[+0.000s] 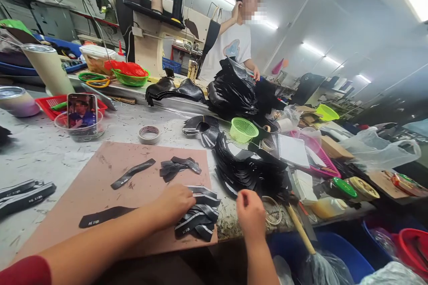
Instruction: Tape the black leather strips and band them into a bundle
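Observation:
My left hand (175, 207) reaches over a pinkish-brown board (127, 227), its fingers pinched at the edge of a pile of black strips with white edges (199, 218). A strip seems to be in that pinch, partly hidden by the fingers. My right hand (251, 213) is raised at the board's right, fingers curled together; whatever they may hold is hidden. Under my left forearm lies a single black strip (103, 217) with small white marks. Farther up the board are another black strip (133, 173) and a small heap of dark strips (179, 167).
Stacked black pieces (240, 169) stand beyond my right hand, near a green basket (244, 130). A tape roll (149, 134) sits behind the board, with a phone (82, 113) at left. Across the table, a person (234, 38) is by a sewing machine (150, 40).

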Action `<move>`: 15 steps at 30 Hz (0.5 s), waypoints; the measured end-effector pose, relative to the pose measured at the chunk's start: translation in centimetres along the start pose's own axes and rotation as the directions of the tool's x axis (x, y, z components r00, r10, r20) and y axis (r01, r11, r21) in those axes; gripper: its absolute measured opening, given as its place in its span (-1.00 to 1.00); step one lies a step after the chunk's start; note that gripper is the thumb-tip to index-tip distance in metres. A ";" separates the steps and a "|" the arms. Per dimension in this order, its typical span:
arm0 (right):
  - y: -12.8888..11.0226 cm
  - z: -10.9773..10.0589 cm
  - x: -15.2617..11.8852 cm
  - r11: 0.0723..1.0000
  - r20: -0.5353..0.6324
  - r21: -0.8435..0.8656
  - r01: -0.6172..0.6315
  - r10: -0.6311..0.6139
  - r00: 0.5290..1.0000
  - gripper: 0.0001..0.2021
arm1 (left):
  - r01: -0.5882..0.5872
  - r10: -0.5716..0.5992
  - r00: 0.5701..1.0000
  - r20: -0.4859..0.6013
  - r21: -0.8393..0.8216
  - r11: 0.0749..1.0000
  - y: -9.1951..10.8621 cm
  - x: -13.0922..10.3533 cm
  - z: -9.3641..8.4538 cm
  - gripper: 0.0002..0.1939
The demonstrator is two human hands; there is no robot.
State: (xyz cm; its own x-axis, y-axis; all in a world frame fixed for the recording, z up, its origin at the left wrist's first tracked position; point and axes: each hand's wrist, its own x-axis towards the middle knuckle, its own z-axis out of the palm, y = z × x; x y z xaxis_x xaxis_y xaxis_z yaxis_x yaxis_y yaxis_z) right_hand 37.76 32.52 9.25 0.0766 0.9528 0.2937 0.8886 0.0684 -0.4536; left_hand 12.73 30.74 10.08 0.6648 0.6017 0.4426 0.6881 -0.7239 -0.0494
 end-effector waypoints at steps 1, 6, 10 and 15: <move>-1.0 0.9 0.0 0.995 0.051 0.053 0.079 -0.081 0.995 -0.78 | 0.001 -0.001 0.999 -0.032 0.004 1.000 0.4 -1.2 -0.7 -0.81; -3.5 3.5 0.9 0.939 0.266 0.230 0.254 -0.312 0.912 -0.73 | 0.158 -0.133 0.976 -0.170 0.143 0.977 0.2 -9.6 -4.8 -0.65; -4.1 3.0 2.1 0.927 0.337 0.270 0.260 -0.344 0.877 -0.79 | 0.435 -0.378 0.894 -0.240 0.261 0.862 -1.2 -16.1 -6.3 -0.68; -7.3 3.7 5.0 0.921 0.414 0.288 0.261 -0.366 0.834 -0.88 | 0.773 -0.758 0.634 0.152 -0.106 0.626 -1.7 -16.9 -6.5 -0.66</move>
State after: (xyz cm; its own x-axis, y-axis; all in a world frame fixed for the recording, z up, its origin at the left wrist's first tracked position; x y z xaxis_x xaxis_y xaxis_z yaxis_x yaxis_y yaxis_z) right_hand 29.94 37.86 10.93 -0.4481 0.8918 0.0626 0.7083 0.3969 -0.5837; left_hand -1.59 19.64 8.48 -0.0557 0.9817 0.1823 0.9136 -0.0235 0.4059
